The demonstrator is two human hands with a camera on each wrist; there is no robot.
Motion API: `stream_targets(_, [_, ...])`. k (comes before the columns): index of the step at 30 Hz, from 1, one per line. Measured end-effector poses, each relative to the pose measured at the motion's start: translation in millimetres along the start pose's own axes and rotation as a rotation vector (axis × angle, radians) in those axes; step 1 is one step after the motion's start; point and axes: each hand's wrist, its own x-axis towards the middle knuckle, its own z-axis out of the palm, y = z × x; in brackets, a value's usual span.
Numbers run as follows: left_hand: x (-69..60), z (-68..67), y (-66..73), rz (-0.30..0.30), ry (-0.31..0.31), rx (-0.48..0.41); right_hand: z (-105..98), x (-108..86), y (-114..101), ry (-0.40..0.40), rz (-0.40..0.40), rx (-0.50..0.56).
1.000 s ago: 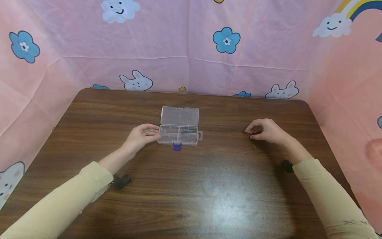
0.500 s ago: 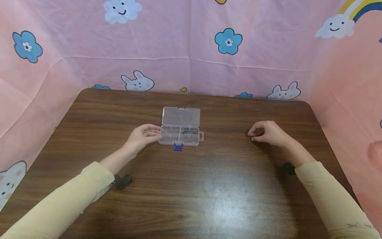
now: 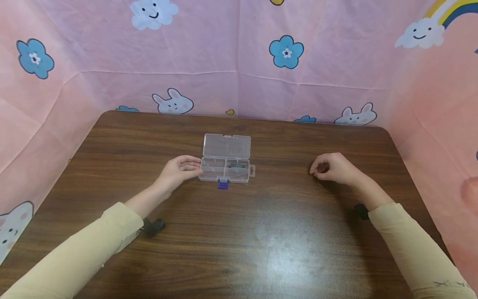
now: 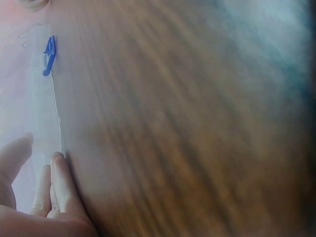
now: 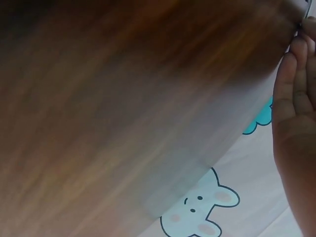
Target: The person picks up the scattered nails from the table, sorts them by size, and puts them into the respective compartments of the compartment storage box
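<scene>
My left hand (image 3: 179, 169) touches the left end of a clear plastic compartment box (image 3: 212, 179) with fingers and thumb. Its lid (image 3: 227, 146) is folded back and its blue latch (image 3: 223, 184) hangs down in front. Several thin dark metal sticks (image 3: 237, 165) lie in the back right compartment; a small thin piece (image 3: 240, 176) is in the front right one. Right of the box, my right hand (image 3: 333, 167) pinches a thin metal pin (image 5: 308, 9) between thumb and fingertips, low over the table. Another thin piece (image 3: 319, 183) shows just below the hand; its exact kind is too small to tell.
The brown wooden table (image 3: 239, 249) spreads around the box and both hands. A pink printed cloth (image 3: 209, 50) hangs behind the table and along its sides. A hanging tab (image 3: 252, 170) juts from the box's right end.
My right hand has shifted slightly toward me with its thumb and fingertips still together, and the pin's angle has changed. The left hand and the box stay in place.
</scene>
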Motion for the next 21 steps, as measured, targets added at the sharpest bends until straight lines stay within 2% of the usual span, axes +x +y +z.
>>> stream_targets(9, [0.3, 0.3, -0.3, 0.002, 0.002, 0.000, 1.7, 0.4, -0.9, -0.017, 0.023, -0.036])
stream_targets(21, [0.6, 0.4, -1.5, 0.002, 0.003, 0.016, 1.3, -1.6, -4.3, -0.024, 0.000, -0.064])
